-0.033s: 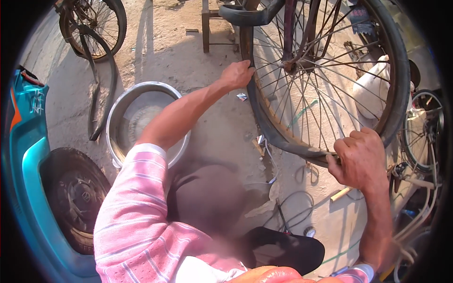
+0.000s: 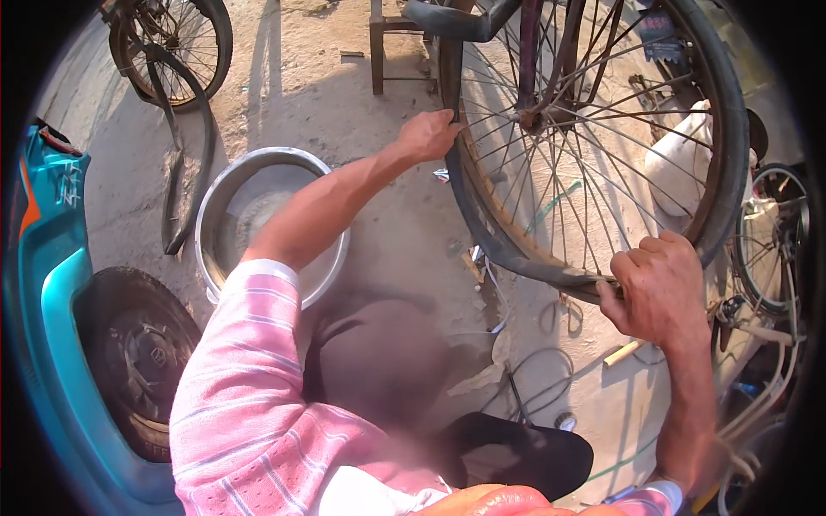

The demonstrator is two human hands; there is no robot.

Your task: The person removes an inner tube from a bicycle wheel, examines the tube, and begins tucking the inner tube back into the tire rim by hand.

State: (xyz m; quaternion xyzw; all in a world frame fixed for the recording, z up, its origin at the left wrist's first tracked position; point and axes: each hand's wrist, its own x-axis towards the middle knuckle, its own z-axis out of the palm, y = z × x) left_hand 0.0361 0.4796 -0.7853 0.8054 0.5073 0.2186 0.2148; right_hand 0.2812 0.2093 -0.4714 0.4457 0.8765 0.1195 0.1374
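Observation:
A spoked bicycle wheel with a rusty rim stands in front of me at the right. Around it runs a black tyre; along its lower left stretch it bulges away from the rim. My left hand is closed on the tyre at the wheel's left side, the arm stretched out. At the bottom of the wheel, my right hand grips the tyre, thumb on the near side and fingers curled over the rim. A thick black loop hangs by the wheel's top left.
Left of the wheel sits a round metal basin, partly behind my left arm. A teal vehicle with a black wheel fills the left edge. Far left stands another bicycle wheel beside a hanging black tube. A hose lies below.
My left hand has shifted very slightly left, and the tyre there sits a little farther out from the rim. My right hand keeps its grip in nearly the same place.

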